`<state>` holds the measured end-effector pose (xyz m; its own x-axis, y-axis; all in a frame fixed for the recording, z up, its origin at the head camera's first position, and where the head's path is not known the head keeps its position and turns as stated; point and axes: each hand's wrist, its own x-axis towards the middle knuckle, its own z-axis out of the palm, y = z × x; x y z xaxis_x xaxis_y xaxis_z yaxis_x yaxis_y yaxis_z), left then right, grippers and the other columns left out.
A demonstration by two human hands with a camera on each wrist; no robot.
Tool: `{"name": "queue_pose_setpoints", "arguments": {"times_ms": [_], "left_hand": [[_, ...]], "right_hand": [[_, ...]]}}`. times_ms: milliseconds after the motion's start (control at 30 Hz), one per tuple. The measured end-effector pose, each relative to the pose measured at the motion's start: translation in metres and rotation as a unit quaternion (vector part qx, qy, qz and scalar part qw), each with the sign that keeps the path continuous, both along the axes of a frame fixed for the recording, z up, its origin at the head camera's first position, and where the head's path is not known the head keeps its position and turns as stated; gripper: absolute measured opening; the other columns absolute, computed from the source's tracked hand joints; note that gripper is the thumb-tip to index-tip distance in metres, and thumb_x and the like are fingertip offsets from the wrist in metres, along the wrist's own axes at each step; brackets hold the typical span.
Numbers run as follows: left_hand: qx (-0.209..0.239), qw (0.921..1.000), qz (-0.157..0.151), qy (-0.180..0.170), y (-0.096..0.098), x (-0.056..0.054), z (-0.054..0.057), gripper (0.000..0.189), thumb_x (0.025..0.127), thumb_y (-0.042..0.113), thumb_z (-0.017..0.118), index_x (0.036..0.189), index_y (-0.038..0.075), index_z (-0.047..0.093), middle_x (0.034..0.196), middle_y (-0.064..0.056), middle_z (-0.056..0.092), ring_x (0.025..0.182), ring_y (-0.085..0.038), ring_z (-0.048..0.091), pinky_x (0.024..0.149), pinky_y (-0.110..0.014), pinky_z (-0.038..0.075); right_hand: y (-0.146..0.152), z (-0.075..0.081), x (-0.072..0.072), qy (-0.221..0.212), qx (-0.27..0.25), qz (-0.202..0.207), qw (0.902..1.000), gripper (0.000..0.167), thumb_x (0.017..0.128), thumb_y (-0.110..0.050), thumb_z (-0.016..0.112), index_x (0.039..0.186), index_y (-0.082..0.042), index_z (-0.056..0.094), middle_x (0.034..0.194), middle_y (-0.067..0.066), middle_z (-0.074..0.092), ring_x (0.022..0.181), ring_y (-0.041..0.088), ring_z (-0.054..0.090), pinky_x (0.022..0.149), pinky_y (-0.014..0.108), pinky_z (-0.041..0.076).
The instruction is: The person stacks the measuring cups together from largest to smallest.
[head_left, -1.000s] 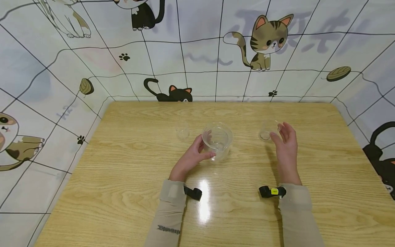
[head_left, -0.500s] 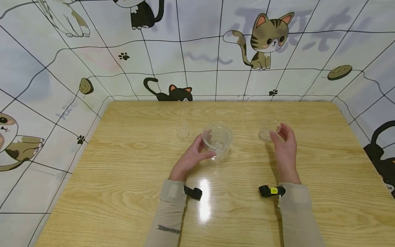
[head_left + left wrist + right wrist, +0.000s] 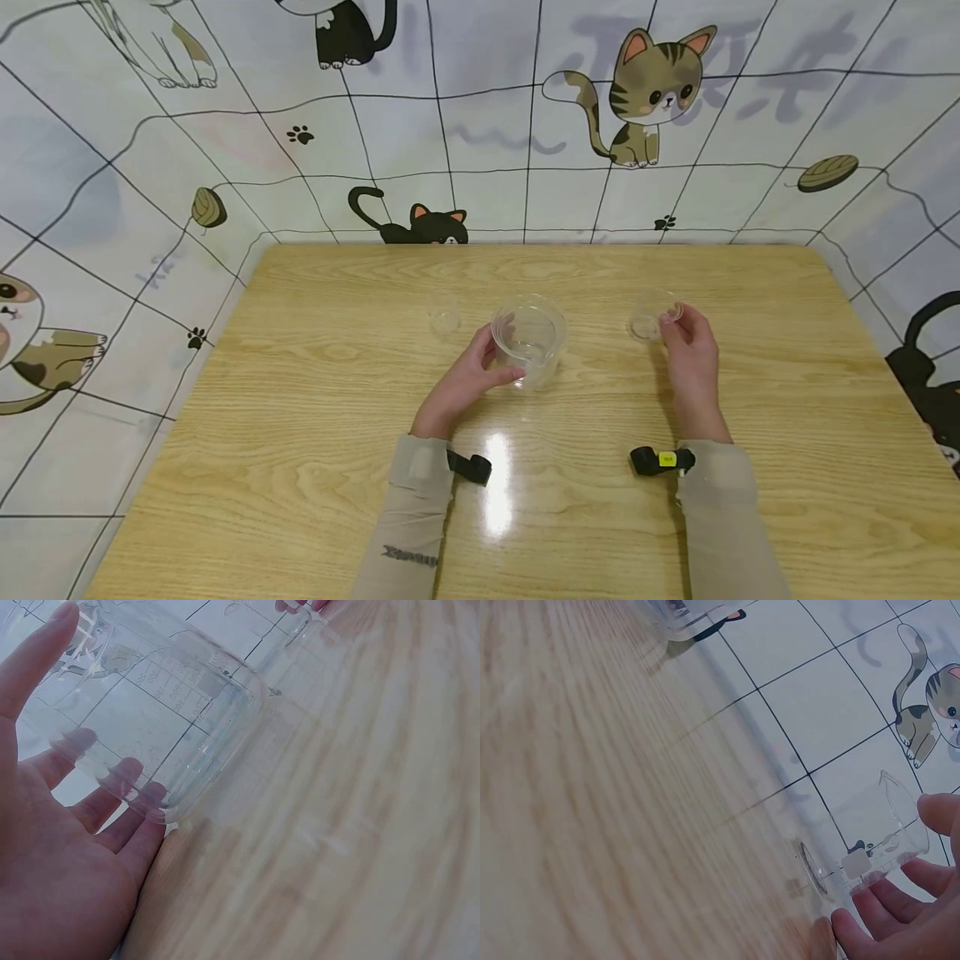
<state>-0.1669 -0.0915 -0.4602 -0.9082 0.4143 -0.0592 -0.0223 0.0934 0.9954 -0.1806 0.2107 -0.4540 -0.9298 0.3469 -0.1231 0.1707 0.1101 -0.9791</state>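
A large clear beaker [image 3: 528, 342] stands on the wooden table, with printed volume marks showing on its wall [image 3: 176, 697] in the left wrist view. My left hand [image 3: 471, 375] grips it from the left side, thumb in front and fingers around the far wall. To the right, a small clear beaker [image 3: 877, 840] with a pouring lip stands on the table, faint in the head view. My right hand [image 3: 692, 358] holds it at its right side, thumb near the rim and fingers on the wall. Whether either beaker contains anything, I cannot tell.
Another small clear vessel [image 3: 444, 318] stands left of the large beaker, hard to make out. The wooden table [image 3: 322, 400] meets a cat-patterned wall covering [image 3: 487, 150] at the back and sides. Black straps with small devices [image 3: 468, 468] sit at both wrists.
My right thumb and fingers have come together on the small beaker. The left hand and the large beaker have stayed in place.
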Motion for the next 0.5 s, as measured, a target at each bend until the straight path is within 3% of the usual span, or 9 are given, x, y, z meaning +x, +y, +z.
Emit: {"name": "queue_pose_setpoints", "arguments": {"times_ms": [100, 500], "left_hand": [[0.0, 1.0, -0.007, 0.0, 0.0, 0.0024, 0.0085, 0.083, 0.076, 0.028, 0.071, 0.141, 0.024, 0.02, 0.143, -0.004, 0.025, 0.131, -0.021, 0.023, 0.104, -0.039, 0.019], [0.005, 1.0, -0.007, 0.002, 0.0008, 0.002, 0.0075, 0.082, 0.076, 0.027, 0.072, 0.14, 0.027, 0.021, 0.144, -0.004, 0.025, 0.13, -0.02, 0.023, 0.104, -0.038, 0.019]], "right_hand": [[0.0007, 0.001, -0.0005, -0.006, -0.005, 0.009, 0.9999, 0.058, 0.088, -0.043, 0.047, 0.137, -0.015, 0.033, 0.131, 0.003, 0.038, 0.116, 0.013, 0.037, 0.096, 0.032, 0.032], [0.0024, -0.0001, 0.0006, 0.017, -0.015, 0.022, 0.9995, 0.057, 0.089, -0.04, 0.049, 0.137, -0.014, 0.031, 0.131, 0.007, 0.038, 0.116, 0.014, 0.038, 0.095, 0.033, 0.033]]}}
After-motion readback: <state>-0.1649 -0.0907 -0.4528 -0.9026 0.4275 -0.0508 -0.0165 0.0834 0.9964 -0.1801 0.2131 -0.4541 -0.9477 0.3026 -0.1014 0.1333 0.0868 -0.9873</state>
